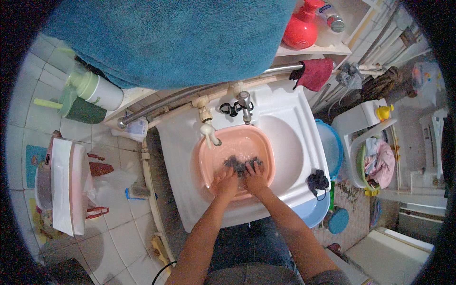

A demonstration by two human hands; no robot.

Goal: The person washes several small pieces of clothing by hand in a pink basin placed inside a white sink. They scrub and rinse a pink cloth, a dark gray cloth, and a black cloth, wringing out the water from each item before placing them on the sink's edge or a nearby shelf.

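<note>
A peach plastic basin (272, 153) stands in a white washbasin (290, 142), with water in it. Dark, crumpled cloth (244, 165) lies in the water. My left hand (226, 181) is in the basin at the cloth's left end, fingers spread. My right hand (256, 180) rests at its right part, fingertips on it. Whether either hand grips the cloth is hard to tell. Above the basin's upper left edge is a plastic tap (210, 133); a metal tap (245, 107) stands behind the basin, beside a black looped item (229, 109).
Black crumpled fabric (317, 181) sits on the washbasin's right edge. A blue tub (315, 210) is below it. A blue towel (171, 42) hangs beyond the taps, and a dark red cloth (317, 74) hangs on the metal rail. At right, a green basin (361, 165) holds laundry.
</note>
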